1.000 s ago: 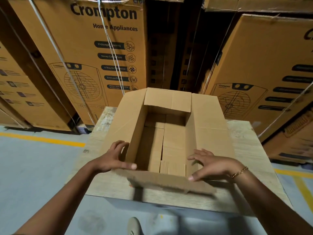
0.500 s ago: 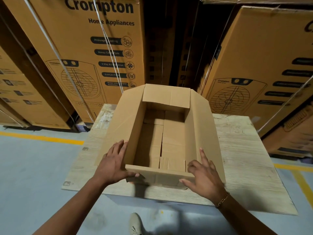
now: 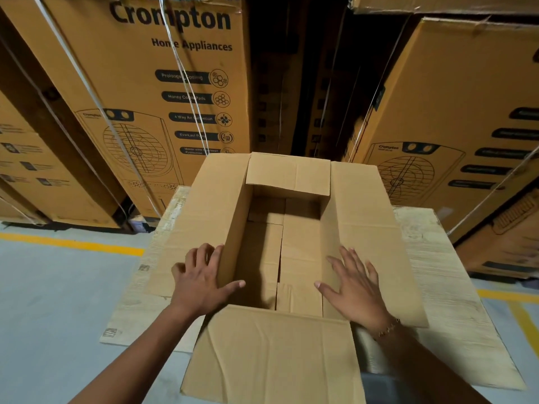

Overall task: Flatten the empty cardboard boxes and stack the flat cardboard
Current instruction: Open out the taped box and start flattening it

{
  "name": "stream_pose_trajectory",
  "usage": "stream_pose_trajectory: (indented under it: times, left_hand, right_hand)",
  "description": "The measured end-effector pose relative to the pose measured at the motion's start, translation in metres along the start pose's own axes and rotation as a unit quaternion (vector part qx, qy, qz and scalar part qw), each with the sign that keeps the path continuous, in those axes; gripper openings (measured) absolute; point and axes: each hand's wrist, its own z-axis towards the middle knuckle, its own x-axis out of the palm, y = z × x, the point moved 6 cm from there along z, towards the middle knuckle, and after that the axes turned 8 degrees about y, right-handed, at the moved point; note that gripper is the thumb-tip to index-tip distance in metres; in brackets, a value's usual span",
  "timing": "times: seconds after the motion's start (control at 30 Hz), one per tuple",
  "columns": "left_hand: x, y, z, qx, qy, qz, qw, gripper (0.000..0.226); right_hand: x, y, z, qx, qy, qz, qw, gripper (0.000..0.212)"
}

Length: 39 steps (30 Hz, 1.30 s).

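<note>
Near flap (image 3: 274,354) has dropped outward, lower frame; left hand (image 3: 201,279) and right hand (image 3: 354,284) lie spread, apart, on the box (image 3: 300,258) sides. Unfolding step; next, likely open the bottom.

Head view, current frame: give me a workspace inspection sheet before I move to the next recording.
Surface: pale wooden board, with the box resting on it.
Job's things: one open cardboard box, upright and empty, all four top flaps folded outward, not yet flattened; no flat stack seen.
Clutter: nothing seen.
Hands: left hand lies on the left flap, thumb over the box's edge; right hand is spread flat on the right flap. Neither grips.
Cables: nothing seen.
Surroundings: tall printed cartons bound with white straps behind the board; grey floor with yellow lines.
</note>
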Motion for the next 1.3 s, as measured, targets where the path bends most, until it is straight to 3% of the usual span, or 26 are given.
stream_pose_trajectory:
  times: [0.13,0.23,0.37,0.43,0.5,0.57,0.6,0.63,0.67,0.7,0.77,0.83,0.9,0.97,1.07,1.2,1.3]
  left_hand:
    - [-0.013,-0.012,0.054,0.031,0.007,0.103,0.994,0.098]
    - [-0.024,-0.022,0.102,0.053,0.016,0.113,0.992,0.097]
    - [-0.026,-0.027,0.141,0.056,0.003,0.071,0.996,0.094]
    - [-0.022,-0.027,0.143,0.057,-0.002,0.025,0.998,0.094]
    - [-0.019,-0.026,0.143,0.055,0.0,0.009,0.998,0.096]
    - [-0.019,-0.025,0.144,0.055,-0.003,0.006,0.998,0.097]
    - [-0.019,-0.024,0.144,0.054,-0.003,0.001,0.999,0.098]
    - [-0.019,-0.023,0.145,0.053,0.0,-0.005,0.999,0.098]
    - [-0.018,-0.023,0.146,0.054,0.003,-0.012,0.998,0.098]
    - [-0.017,-0.023,0.146,0.053,0.006,-0.017,0.998,0.098]
    - [-0.016,-0.021,0.146,0.049,0.002,-0.02,0.999,0.098]
    - [-0.016,-0.021,0.147,0.05,-0.001,-0.025,0.998,0.098]
    - [-0.015,-0.022,0.147,0.053,-0.007,-0.029,0.998,0.098]
    - [-0.015,-0.022,0.146,0.055,-0.008,-0.032,0.998,0.097]
    - [-0.014,-0.021,0.145,0.056,-0.017,-0.04,0.997,0.097]
    - [-0.014,-0.024,0.145,0.054,-0.003,-0.042,0.998,0.102]
    - [-0.014,-0.024,0.146,0.05,0.005,-0.037,0.998,0.106]
  right_hand:
    - [-0.021,0.015,0.05,-0.009,0.02,0.004,1.0,0.073]
    - [-0.034,0.033,0.094,-0.028,0.034,0.042,0.998,0.074]
    - [-0.029,0.057,0.149,0.002,0.119,0.244,0.962,0.077]
    - [-0.018,0.064,0.173,0.057,0.157,0.415,0.894,0.075]
    - [-0.007,0.068,0.195,0.11,0.167,0.596,0.778,0.06]
    - [-0.005,0.071,0.214,0.13,0.129,0.746,0.64,0.034]
    - [-0.008,0.071,0.222,0.129,0.089,0.79,0.593,0.024]
    - [-0.015,0.071,0.229,0.117,0.038,0.813,0.569,0.019]
    - [-0.025,0.071,0.232,0.099,-0.018,0.81,0.577,0.02]
    - [-0.037,0.072,0.233,0.082,-0.072,0.783,0.613,0.027]
    - [-0.064,0.075,0.236,0.051,-0.146,0.662,0.733,0.051]
    - [-0.091,0.078,0.246,0.019,-0.195,0.466,0.863,0.067]
    - [-0.117,0.077,0.265,-0.002,-0.228,0.257,0.939,0.076]
    - [-0.131,0.069,0.293,0.01,-0.207,0.108,0.972,0.08]
    - [-0.136,0.048,0.336,0.047,-0.111,0.004,0.993,0.082]
    - [-0.119,0.025,0.369,0.067,-0.016,-0.041,0.997,0.08]
    - [-0.11,0.018,0.38,0.073,-0.031,-0.035,0.996,0.064]
